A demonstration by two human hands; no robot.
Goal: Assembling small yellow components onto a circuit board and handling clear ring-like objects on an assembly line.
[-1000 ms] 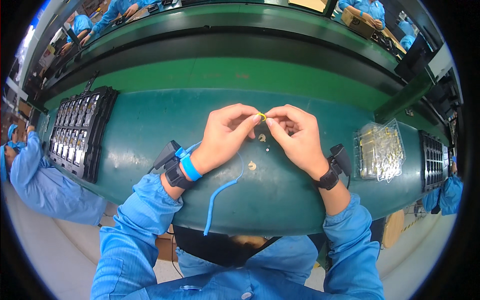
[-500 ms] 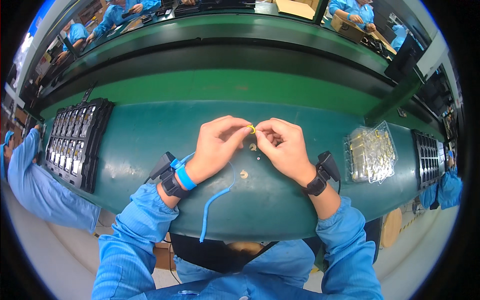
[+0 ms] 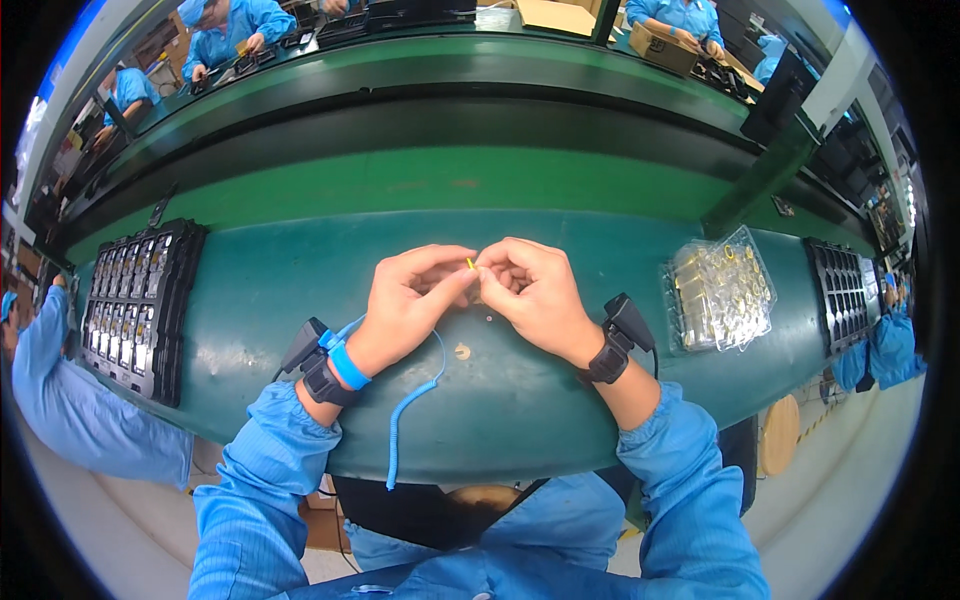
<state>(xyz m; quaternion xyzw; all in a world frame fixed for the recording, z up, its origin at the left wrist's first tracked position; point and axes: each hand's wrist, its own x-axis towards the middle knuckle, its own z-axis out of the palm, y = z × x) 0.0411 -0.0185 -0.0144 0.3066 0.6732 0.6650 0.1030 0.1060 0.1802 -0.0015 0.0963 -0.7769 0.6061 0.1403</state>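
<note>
My left hand [image 3: 408, 303] and my right hand [image 3: 541, 303] meet over the middle of the table, thumbs and fingertips pinched together. Between them is a small yellow ring [image 3: 471, 263], seen nearly edge-on and partly covered by the fingertips. Both hands appear to grip it, one from each side. On the table just below lie a small pale flat piece with a notch [image 3: 462, 351] and a tiny light bit [image 3: 489, 318]. A blue wrist strap [image 3: 348, 366] with a coiled cord [image 3: 394, 440] circles my left wrist.
Clear plastic trays [image 3: 722, 292] with yellow rings are stacked at right. Black trays stand at far left [image 3: 190, 290] and far right [image 3: 836, 298], the left one holding rows of metallic parts. Beyond the green ledge [image 3: 420, 170], people in blue work at another bench.
The yellow ring has turned from showing its curved outline to nearly edge-on. My hands stay pinched together around it. The whole view has shifted slightly.
</note>
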